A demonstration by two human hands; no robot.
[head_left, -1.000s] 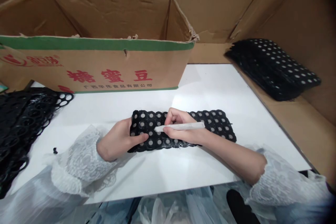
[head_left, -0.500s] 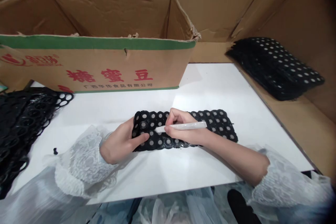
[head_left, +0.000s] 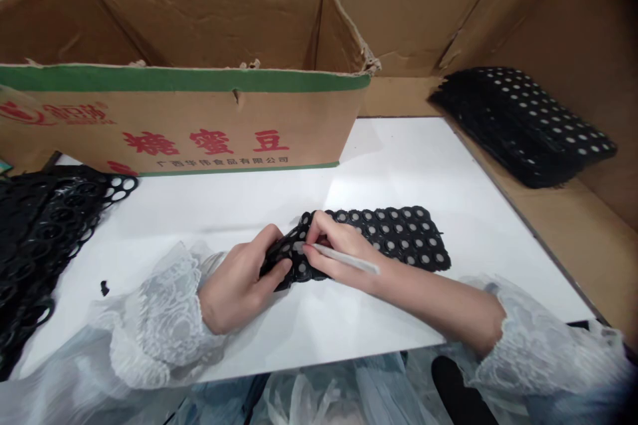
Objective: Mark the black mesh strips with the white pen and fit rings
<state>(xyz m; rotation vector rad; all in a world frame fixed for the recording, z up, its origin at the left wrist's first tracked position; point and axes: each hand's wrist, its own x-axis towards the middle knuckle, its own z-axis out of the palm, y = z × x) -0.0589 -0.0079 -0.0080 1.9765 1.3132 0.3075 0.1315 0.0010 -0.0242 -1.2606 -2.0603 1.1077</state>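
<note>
My left hand (head_left: pixel 244 285) grips the bent end of a black disc-studded sheet (head_left: pixel 405 244) on the white surface (head_left: pixel 329 325), my right hand (head_left: pixel 343 242) pinches a white pen-like tool (head_left: pixel 351 260) over it, and a cardboard box (head_left: pixel 199 113) stands beyond

In the lower middle of the frame I hold my black, grey-dotted sheet (head_left: pixel 399 232), left end bent, under a slim white stick (head_left: pixel 349 259) slanting down rightward.

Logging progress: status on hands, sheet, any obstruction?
Left hand grips black sheet, left end bent. Right hand holds white tool, tip at sheet. Cardboard box beyond, not obstructing.
</note>
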